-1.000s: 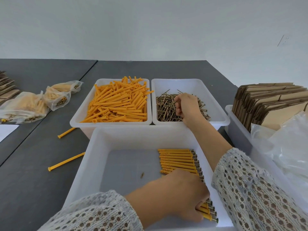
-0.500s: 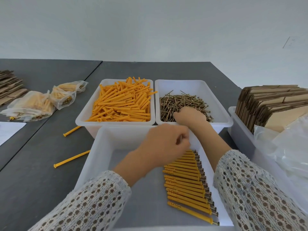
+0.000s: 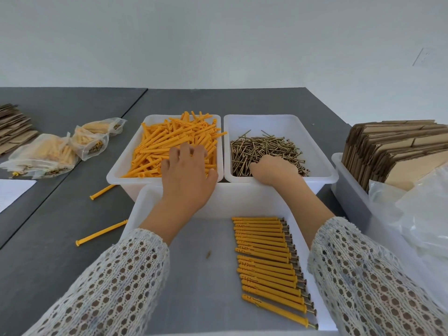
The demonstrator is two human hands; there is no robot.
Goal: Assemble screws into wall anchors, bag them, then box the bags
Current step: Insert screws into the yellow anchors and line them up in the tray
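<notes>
A white bin of loose orange wall anchors [image 3: 169,144] stands at the back left, and a white bin of brass screws [image 3: 266,147] is beside it on the right. My left hand [image 3: 188,170] lies over the anchors with its fingers spread and touching them. In the screw bin, my right hand [image 3: 275,169] has its fingers curled down into the pile, with the fingertips hidden. The near white tray [image 3: 194,275] holds a neat row of assembled anchors with screws [image 3: 269,263] along its right side.
Filled plastic bags [image 3: 46,154] lie at the left on the grey table. Two loose anchors [image 3: 100,232] lie on the table left of the tray. A bin with flat cardboard boxes [image 3: 397,151] and empty bags [image 3: 421,214] stands at the right. White paper [image 3: 12,192] sits at the left edge.
My left hand left the row of assembled anchors in the near tray and reached forward into the anchor bin, opening its fingers. My right hand shifted toward the near side of the screw bin.
</notes>
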